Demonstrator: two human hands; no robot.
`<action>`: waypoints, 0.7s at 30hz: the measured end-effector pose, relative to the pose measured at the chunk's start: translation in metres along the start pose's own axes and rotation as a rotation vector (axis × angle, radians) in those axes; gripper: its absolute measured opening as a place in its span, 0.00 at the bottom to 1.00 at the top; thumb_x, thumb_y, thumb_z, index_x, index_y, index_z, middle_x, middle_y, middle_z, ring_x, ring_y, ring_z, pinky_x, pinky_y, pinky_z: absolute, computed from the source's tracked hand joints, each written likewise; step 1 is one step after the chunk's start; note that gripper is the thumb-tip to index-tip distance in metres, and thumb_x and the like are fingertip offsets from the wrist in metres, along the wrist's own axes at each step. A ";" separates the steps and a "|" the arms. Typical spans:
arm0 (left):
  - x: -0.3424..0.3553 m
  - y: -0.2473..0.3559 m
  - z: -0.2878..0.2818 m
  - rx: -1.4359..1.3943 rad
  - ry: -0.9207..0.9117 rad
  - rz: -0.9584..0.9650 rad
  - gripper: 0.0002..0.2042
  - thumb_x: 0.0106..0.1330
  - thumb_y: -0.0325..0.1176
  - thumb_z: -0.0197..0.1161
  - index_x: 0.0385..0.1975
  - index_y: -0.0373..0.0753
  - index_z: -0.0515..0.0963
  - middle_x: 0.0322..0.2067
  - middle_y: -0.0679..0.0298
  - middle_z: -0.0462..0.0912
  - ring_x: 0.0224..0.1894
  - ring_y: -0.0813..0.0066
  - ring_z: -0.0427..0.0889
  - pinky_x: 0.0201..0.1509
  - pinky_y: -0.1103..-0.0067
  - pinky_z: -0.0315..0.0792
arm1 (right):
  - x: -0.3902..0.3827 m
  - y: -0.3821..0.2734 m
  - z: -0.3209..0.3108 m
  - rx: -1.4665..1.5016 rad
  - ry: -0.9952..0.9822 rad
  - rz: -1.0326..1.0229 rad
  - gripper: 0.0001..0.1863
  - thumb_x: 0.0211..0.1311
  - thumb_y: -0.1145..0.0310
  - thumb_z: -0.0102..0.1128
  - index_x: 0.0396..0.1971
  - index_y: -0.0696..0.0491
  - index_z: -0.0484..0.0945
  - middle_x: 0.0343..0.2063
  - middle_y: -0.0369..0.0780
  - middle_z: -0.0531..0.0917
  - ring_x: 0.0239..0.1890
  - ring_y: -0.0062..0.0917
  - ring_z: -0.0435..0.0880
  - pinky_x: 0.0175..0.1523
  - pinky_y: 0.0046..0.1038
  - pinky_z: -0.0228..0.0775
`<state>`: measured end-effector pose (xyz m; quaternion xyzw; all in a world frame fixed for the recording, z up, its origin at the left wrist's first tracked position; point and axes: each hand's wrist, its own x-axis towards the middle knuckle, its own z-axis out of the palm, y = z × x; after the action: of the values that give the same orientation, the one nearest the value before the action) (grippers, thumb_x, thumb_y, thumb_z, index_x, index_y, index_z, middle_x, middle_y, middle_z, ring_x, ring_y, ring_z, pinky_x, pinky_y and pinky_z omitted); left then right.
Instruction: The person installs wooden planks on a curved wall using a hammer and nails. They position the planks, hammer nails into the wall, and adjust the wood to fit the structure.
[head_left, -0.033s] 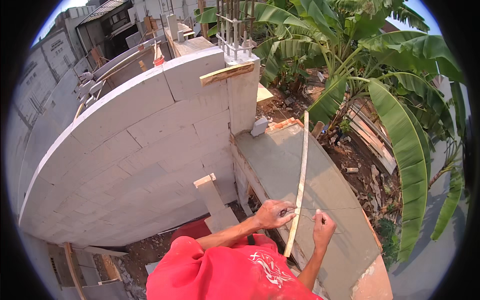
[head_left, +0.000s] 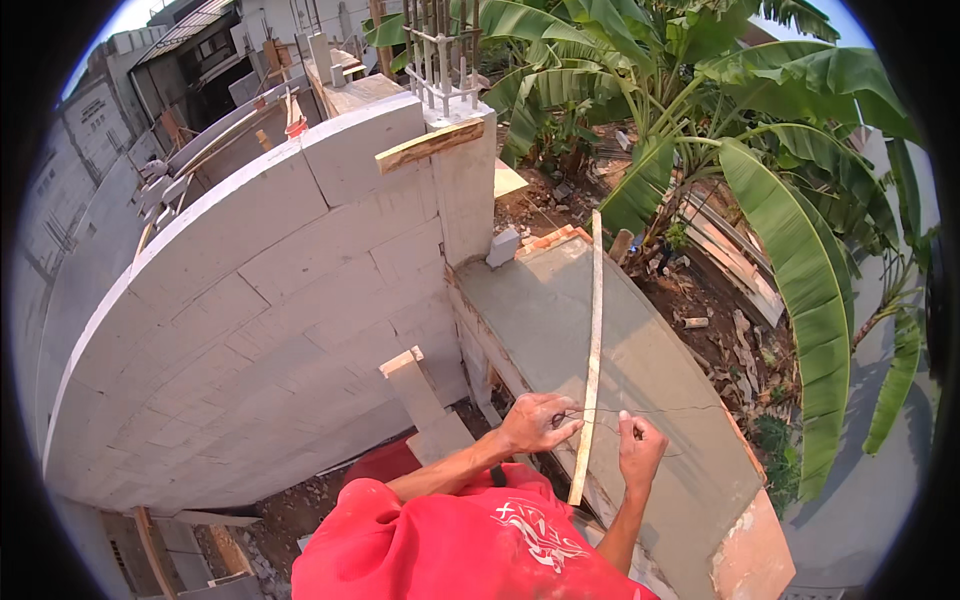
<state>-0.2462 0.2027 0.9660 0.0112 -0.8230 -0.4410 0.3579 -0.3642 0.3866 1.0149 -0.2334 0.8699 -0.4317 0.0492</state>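
Observation:
A thin dark wire (head_left: 682, 409) stretches from my left hand across to the right, over a smooth grey concrete slab (head_left: 535, 300). My left hand (head_left: 537, 424) pinches a bent, looped part of it between thumb and fingertips. On the other side of a long pale wooden strip (head_left: 594, 345), my right hand (head_left: 641, 446) is closed with thumb against forefinger, gripping the wire's thin line. The strip lies lengthwise over the slab and passes between my two hands. Exactly where the wire ends is too fine to make out.
A tall grey block wall (head_left: 270, 270) rises at the left, with a board (head_left: 430, 146) and bare rebar (head_left: 440, 55) at its column. Another plank (head_left: 415, 385) leans below. Banana plants (head_left: 780, 220) overhang dirt and stacked timber at the right.
The view has shifted slightly, so the wall and slab sit a little further left. Both hands stay close to the strip, with the wire's loop now clearer at my left fingertips.

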 end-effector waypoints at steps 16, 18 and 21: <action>0.012 0.014 -0.055 -1.051 -0.137 -0.266 0.23 0.72 0.30 0.67 0.64 0.34 0.70 0.38 0.65 0.78 0.41 0.79 0.79 0.46 0.79 0.74 | -0.040 -0.026 -0.017 0.139 0.080 0.058 0.20 0.66 0.63 0.69 0.19 0.62 0.79 0.12 0.34 0.70 0.19 0.14 0.63 0.26 0.25 0.55; 0.021 0.020 -0.060 -1.211 -0.096 -0.173 0.21 0.73 0.30 0.65 0.63 0.33 0.70 0.38 0.64 0.78 0.41 0.78 0.81 0.49 0.78 0.75 | -0.042 -0.034 -0.005 0.189 0.045 0.053 0.20 0.66 0.63 0.70 0.19 0.62 0.80 0.13 0.34 0.71 0.20 0.14 0.64 0.26 0.25 0.56; 0.038 0.032 -0.087 -1.183 -0.049 -0.045 0.12 0.76 0.30 0.61 0.53 0.32 0.78 0.35 0.61 0.83 0.33 0.75 0.83 0.45 0.76 0.79 | -0.042 -0.044 0.005 0.378 -0.078 0.019 0.21 0.66 0.62 0.70 0.17 0.61 0.81 0.13 0.36 0.72 0.20 0.15 0.66 0.26 0.26 0.55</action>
<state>-0.2131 0.1477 1.0427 -0.1828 -0.4450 -0.8325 0.2748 -0.3095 0.3789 1.0406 -0.2282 0.7731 -0.5774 0.1297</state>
